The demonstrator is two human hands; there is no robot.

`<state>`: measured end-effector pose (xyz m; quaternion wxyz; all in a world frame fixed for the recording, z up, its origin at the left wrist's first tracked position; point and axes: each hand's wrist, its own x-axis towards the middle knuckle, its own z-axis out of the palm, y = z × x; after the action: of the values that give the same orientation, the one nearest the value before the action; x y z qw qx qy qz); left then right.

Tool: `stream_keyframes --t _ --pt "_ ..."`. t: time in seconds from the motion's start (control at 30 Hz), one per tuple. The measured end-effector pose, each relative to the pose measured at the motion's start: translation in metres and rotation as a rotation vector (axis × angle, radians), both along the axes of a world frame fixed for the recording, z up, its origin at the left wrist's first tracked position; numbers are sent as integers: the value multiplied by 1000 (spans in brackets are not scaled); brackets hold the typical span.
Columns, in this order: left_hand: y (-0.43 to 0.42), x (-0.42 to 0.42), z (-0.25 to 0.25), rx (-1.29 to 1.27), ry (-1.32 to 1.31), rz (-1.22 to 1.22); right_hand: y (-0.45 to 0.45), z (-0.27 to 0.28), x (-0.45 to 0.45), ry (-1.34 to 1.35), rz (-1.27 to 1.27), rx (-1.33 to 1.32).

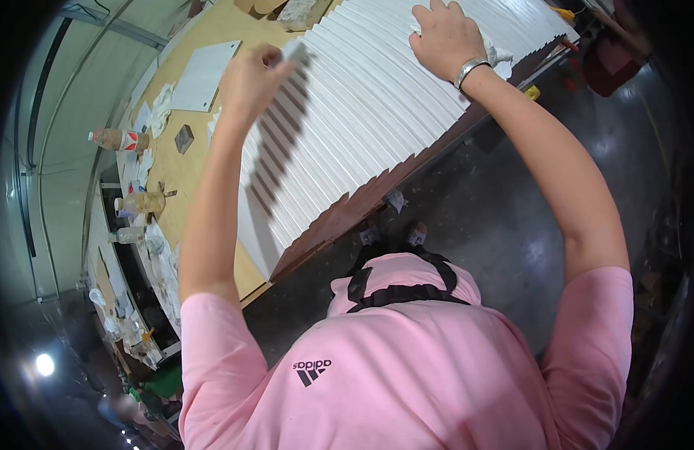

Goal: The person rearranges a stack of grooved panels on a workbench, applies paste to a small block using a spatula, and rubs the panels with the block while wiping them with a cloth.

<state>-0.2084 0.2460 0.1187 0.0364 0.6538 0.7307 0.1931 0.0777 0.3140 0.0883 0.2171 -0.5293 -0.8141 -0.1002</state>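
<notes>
A long row of overlapping white strips (pixel 362 97) lies across the table, with reddish-brown edges showing along the near side. My left hand (pixel 251 79) is raised over the left part of the strips, its fingers closed on a small, blurred whitish piece (pixel 293 51). Its shadow falls across the strips. On the far right part of the strips rests my right hand (pixel 447 37), fingers curled over a crumpled white cloth (pixel 498 58) that shows beside and under the palm. A metal bracelet (pixel 470 69) is on the right wrist.
On the wooden table (pixel 188 161) are a white panel (pixel 204 75), a dark block (pixel 184 139), a red-labelled bottle (pixel 120 139) and a bottle of yellowish liquid (pixel 140 202). Crumpled cloths lie at the left edge. A person's arm (pixel 620 30) shows at the upper right.
</notes>
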Motion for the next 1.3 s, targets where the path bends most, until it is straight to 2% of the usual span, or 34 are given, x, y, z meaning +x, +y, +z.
stream_keyframes --t 0.1,0.23,0.3,0.37,0.47,0.57,0.63,0.7,0.8,0.87,0.9,0.97,1.07,1.17,1.3 --pt "-2 18 -16 66 39 -13 4 0 0 -10 -12 4" --pt "-122 107 -6 43 -145 -533 4 0 2 31 20 -31" --pt "-142 119 5 -49 -202 -729 4 -1 3 44 30 -27" --pt "-109 106 6 103 -157 -581 3 -2 4 53 34 -23" --pt "-27 66 3 22 -73 -136 0 1 3 32 25 -30" --pt "-23 78 -5 12 10 -114 7 -9 1 20 6 19" --pt "-76 112 -13 108 -105 -418 7 -7 3 27 14 12" --pt "-125 137 4 -35 -192 -750 4 -5 3 48 29 22" --pt "-115 128 16 -10 -224 -661 0 -7 4 66 36 26" --pt "-66 104 8 61 -226 -431 3 -3 3 53 14 -3" --pt "-44 94 8 18 -204 -316 4 -5 2 25 6 -8" --pt "-29 88 -8 133 -32 -335 10 -12 1 -33 -15 -12" --pt "-68 114 -3 99 -63 -693 10 -11 3 -18 -6 -8" --pt "-47 99 -3 101 -31 -704 11 -7 2 23 -3 -99" --pt "49 49 -9 52 42 -329 20 -2 22 128 174 -208"
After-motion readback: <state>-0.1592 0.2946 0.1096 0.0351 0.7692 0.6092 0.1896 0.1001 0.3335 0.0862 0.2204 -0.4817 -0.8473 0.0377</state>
